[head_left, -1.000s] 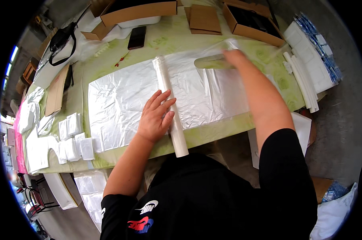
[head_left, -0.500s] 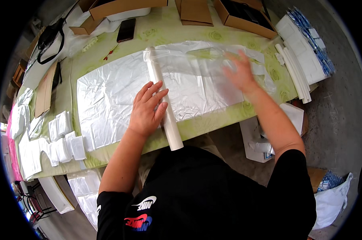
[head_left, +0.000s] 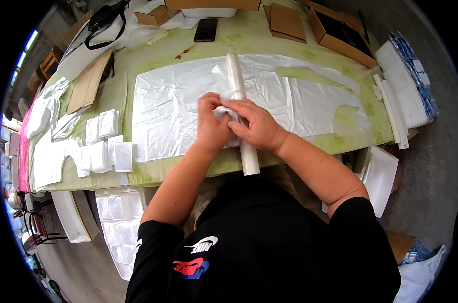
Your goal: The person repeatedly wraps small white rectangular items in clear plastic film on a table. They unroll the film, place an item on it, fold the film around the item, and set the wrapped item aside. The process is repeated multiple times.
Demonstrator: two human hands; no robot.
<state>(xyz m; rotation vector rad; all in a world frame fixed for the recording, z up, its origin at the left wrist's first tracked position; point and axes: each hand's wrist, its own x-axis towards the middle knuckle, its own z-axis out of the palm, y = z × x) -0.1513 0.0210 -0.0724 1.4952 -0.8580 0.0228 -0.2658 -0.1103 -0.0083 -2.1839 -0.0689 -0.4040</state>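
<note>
Head view shows both hands meeting over a long white roll of thin plastic film [head_left: 241,113], which lies across the near half of a green patterned table [head_left: 188,50] and serves as the landmark for everything else. The near end of the roll juts just past the table's front edge, toward the person's black shirt. The left hand [head_left: 211,126] sits just left of the roll, fingers curled and pinching a crumpled bit of clear film against it. The right hand [head_left: 257,129] lies on the roll itself, fingers bent and closed on the same bit of film, its fingertips touching those of the left hand. Under the roll and under both hands spreads a wide sheet of clear shiny plastic cut to a garment-like outline [head_left: 173,106], reaching well to the left and right of the roll. Left of the roll, near the table's front edge, lies a cluster of small folded white plastic packets [head_left: 110,144]. Right of the roll, at the table's end, rests a stack of flat white sheets [head_left: 406,96]. Beyond the roll's far end lies a black phone [head_left: 205,30], with a flat brown cardboard piece [head_left: 286,21] and an open brown cardboard box [head_left: 340,35] farther right.
</note>
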